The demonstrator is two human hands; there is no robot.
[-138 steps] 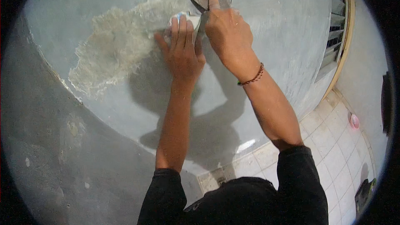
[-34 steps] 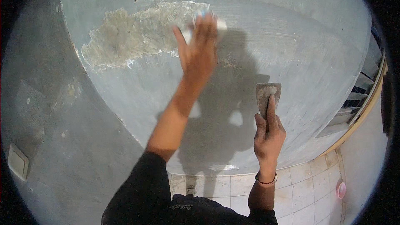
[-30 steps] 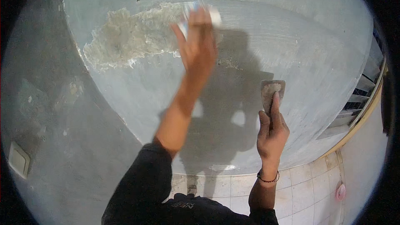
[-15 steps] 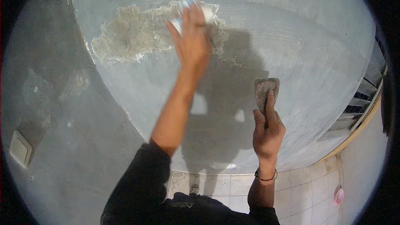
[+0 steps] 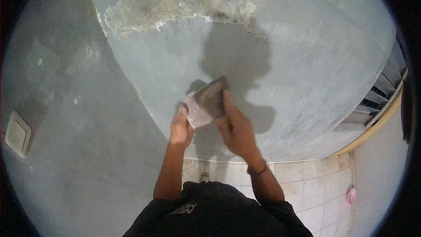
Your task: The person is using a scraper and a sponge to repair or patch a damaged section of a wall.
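In front of my chest, a little off the wall, my left hand (image 5: 180,131) is closed on a pale, pinkish-white flat piece (image 5: 198,115). It is too blurred to tell whether it is folded cloth, paper or plastic. My right hand (image 5: 240,135) grips a putty knife (image 5: 212,97) with a dirty, plaster-stained blade. The blade slants up beside the pale piece and meets or overlaps its edge; whether they touch I cannot tell. Above both hands the grey wall (image 5: 298,87) has a rough, peeled patch (image 5: 180,2) of bare plaster with flaking white edges.
At the left, a white switch plate (image 5: 18,134) sits on the darker adjoining wall (image 5: 66,105). Louvred slats (image 5: 377,101) in a wooden frame are at the right. Below are white floor tiles (image 5: 289,171), with a pink object (image 5: 351,196) at far right.
My left hand has come down from the peeled patch with the pale piece. My right hand has moved left with the putty knife, bringing both together. The view has tilted down.
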